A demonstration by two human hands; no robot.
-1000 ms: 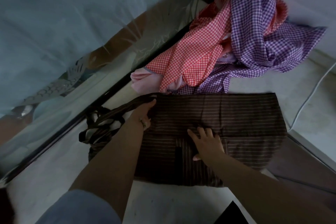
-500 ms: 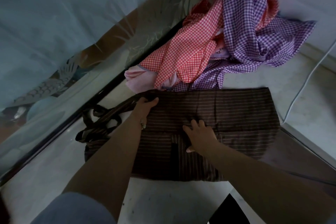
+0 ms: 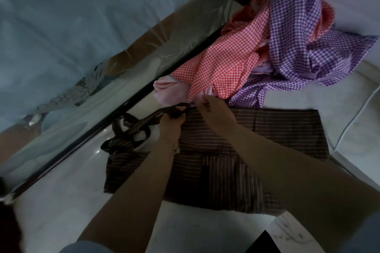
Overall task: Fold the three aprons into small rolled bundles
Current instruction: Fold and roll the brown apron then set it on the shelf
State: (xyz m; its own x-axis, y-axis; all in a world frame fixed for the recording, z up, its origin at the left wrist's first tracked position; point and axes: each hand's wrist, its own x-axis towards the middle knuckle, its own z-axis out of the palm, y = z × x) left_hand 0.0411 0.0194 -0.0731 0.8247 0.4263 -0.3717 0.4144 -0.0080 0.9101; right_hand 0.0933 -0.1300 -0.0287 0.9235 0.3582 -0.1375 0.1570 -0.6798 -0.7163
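Brown cloth with thin pale stripes, the brown apron [image 3: 257, 141], lies folded flat on the pale floor [image 3: 185, 230], close in front of the person, and both forearms reach over it. Its straps [image 3: 131, 131] are gathered in a loose tangle at the left edge of the apron, partly on the floor. The left hand [image 3: 171, 127] is at the far left corner of the apron, and its fingers are curled around a bunch of the straps, holding them. The right hand [image 3: 213, 109] is just beside it, at the far edge of the apron; its fingers point down toward the same corner, but I cannot tell if they pinch the cloth or a strap, because the view is blurred there. Just behind the hands lies a heap of the other two aprons: the red checked apron [image 3: 222, 68] on the left side, touching the far edge of the brown one, and the purple checked apron [image 3: 296, 33] draped over it and spreading to the right. A white cable [image 3: 357, 113] runs on the floor at the right.
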